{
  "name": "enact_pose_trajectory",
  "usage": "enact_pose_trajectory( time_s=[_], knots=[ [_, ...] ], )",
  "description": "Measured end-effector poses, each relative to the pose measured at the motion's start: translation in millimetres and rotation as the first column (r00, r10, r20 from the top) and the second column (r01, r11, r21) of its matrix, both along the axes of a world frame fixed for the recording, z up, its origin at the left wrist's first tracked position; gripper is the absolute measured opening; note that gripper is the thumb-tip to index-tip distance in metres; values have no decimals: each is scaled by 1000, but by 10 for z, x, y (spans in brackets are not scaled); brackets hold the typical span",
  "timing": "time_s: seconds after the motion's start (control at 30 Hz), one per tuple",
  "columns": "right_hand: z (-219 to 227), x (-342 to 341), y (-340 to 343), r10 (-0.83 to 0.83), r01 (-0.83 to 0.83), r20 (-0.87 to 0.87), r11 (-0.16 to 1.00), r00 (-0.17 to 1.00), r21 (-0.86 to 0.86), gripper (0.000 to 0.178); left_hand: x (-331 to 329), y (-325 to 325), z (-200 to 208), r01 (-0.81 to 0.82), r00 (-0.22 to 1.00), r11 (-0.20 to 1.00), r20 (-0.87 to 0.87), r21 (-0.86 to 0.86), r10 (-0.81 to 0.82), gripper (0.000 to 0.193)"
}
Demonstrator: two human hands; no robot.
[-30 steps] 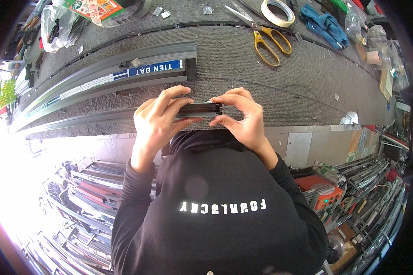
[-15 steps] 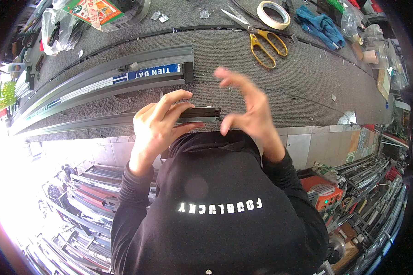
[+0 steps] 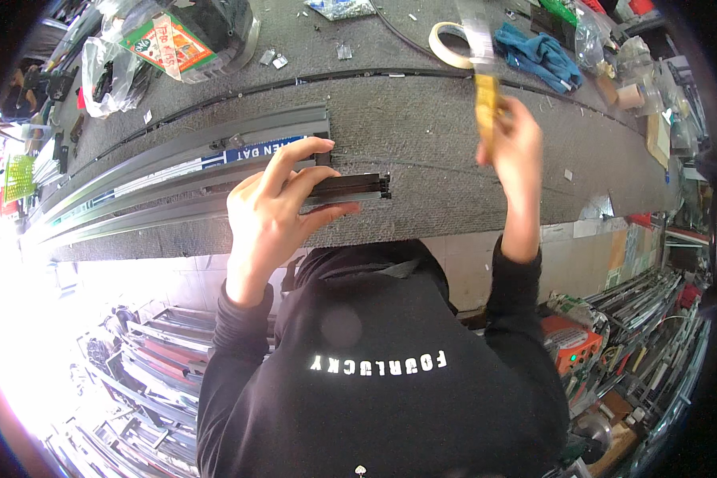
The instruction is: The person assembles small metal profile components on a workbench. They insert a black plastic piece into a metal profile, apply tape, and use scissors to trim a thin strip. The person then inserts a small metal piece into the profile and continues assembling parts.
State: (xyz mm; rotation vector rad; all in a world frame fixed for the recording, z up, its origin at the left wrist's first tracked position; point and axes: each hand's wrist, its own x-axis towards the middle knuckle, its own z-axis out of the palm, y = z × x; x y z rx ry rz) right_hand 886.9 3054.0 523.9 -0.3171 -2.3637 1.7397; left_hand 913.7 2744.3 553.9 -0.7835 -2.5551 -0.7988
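Observation:
My left hand is closed around a long dark metal profile close to its right end, thumb below and fingers above. The profile runs off to the left along the near edge of the workbench. In my right hand is a pair of scissors with yellow handles, lifted off the bench and blurred by motion. Its blades point away from me, in front of the roll of masking tape. Another grey profile with a blue and white label lies just beyond the left hand.
A roll of masking tape and a blue cloth lie at the back right. Toward the back left stand a plastic container and a clear plastic bag. Small clear pieces are scattered about. An orange machine sits below right.
My right hand has moved right and away from me and picked up the scissors from the bench. The left hand stays on the profile, whose end has shifted slightly.

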Motion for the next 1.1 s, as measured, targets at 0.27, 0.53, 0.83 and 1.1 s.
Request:
enact_pose_trajectory(
  time_s=[0.27,0.53,0.83,1.1],
  knots=[
    [-24,1047,-919,325,-190,191,840,926,-509,21,-108,99,119,-36,999,999,0,9,36,39],
    [54,1045,-839,475,-279,316,818,821,-503,24,-87,130,171,-21,1000,999,6,-48,21,39],
    [-138,1090,-955,283,-207,128,883,950,-421,23,-71,128,245,1,1000,1000,-19,-23,-2,40],
    [-379,373,67,-134,83,79,882,988,463,17,-179,126,-230,88,996,995,23,47,-90,38]
  ],
)
